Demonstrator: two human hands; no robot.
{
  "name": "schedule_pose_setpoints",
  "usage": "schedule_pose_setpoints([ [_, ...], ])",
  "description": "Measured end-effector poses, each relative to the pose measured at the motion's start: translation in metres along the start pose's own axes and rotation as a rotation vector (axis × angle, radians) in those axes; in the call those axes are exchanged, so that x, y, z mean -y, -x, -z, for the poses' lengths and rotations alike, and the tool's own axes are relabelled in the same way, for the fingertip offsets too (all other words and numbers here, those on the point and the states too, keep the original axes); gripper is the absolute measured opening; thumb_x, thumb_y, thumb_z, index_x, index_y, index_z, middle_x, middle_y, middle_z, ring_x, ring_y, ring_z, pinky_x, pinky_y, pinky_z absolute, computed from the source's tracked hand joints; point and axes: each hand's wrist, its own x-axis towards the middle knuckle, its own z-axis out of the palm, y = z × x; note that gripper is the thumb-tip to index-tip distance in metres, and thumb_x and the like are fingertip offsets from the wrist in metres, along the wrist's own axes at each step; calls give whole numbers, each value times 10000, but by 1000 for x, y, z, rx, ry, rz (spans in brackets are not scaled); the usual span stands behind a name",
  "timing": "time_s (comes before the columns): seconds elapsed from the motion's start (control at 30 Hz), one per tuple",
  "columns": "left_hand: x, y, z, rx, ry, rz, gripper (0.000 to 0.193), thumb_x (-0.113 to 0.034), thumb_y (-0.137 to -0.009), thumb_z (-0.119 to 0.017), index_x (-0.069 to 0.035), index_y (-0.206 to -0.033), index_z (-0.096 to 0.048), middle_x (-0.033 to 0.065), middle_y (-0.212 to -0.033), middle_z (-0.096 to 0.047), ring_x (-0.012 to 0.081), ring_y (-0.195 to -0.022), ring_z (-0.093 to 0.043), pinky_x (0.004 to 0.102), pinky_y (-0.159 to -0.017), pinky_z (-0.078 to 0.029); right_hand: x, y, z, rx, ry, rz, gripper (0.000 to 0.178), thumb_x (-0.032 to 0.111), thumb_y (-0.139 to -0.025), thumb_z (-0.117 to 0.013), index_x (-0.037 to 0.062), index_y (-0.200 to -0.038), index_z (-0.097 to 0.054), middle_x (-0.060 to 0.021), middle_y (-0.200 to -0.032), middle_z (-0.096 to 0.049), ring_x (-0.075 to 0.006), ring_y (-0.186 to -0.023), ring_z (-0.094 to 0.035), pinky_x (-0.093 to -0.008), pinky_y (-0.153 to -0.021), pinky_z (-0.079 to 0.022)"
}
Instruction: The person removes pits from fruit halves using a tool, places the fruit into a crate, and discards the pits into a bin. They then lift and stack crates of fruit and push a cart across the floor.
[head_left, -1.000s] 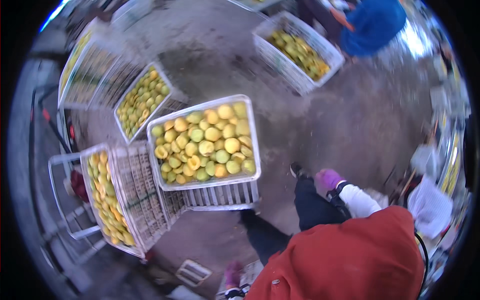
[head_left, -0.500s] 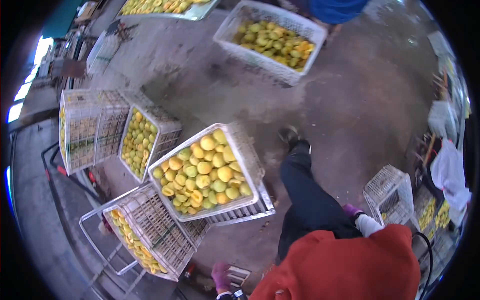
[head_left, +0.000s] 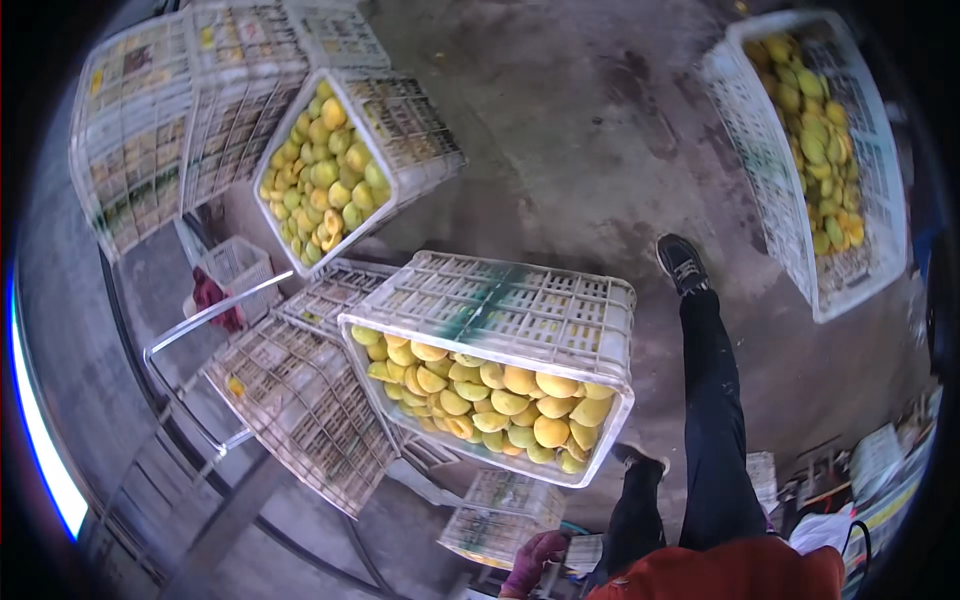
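My left hand [head_left: 536, 562], in a purple glove, hangs at the lower edge with its fingers loosely bent and nothing visible in them. Just beyond it stands a white slatted crate [head_left: 503, 513]; I cannot tell whether the two touch. Ahead of that hand is a large white plastic crate [head_left: 560, 305], full of yellow and green fruit [head_left: 465, 400] that look like peaches, some of them cut. No part of my right hand can be made out beside my red top [head_left: 730, 575].
Another fruit-filled crate [head_left: 420, 125] stands at the far left beside stacked crates [head_left: 245, 100]. On the right, a long white crate [head_left: 755, 150] holds more fruit on the concrete floor [head_left: 560, 130]. A metal frame [head_left: 215, 310] edges the stack at left.
My view has swung and come closer to the fruit crates. One foot has stepped forward. My right hand has gone out of sight; the left still hangs low.
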Motion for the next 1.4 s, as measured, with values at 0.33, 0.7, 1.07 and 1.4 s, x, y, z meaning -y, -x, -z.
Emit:
schedule_pose_setpoints([
  [0.33, 42, 5, -27, 63, 473, -415, 397, -233, -947, -466, 15, -1255, -491, 131, -1147, -587, 233, -1021, -596, 373, -799, -521, 21, -82, 222, -151, 886, 428, 225, 266, -862, -518, 120, -924, -679, -179, -979, -650, -344, -868, -640, -420, -732, -526],
  [0.7, 412, -62, -210, -250, 925, -219, 322, -252, -904, -511, -121, -1192, -570, 82, -986, -660, 192, -910, -652, 339, -726, -533, 230, -67, 287, -275, 1414, 613, 228, 260, -856, -495, 90, -841, -645, -157, -745, -658, -313, -679, -659, -434, -602, -525],
  [1.07, 622, -184, -319, -758, 888, 233, 482, -467, -886, -498, -14, -931, -658, 136, -786, -655, 276, -808, -636, 417, -755, -475, 380, 26, -42, 43, 2230, 1363, 222, 272, -801, -566, 62, -822, -636, -161, -734, -656, -319, -636, -651, -445, -547, -513],
  [1.4, 688, -228, -12, -410, 2421, 133, 529, -529, -901, -474, -46, -729, -602, 61, -574, -541, 182, -447, -520, 326, -415, -420, 527, 16, -473, 334, 2773, 794, 244, 279, -796, -571, 104, -944, -654, -95, -971, -679, -307, -891, -649, -414, -753, -516],
])
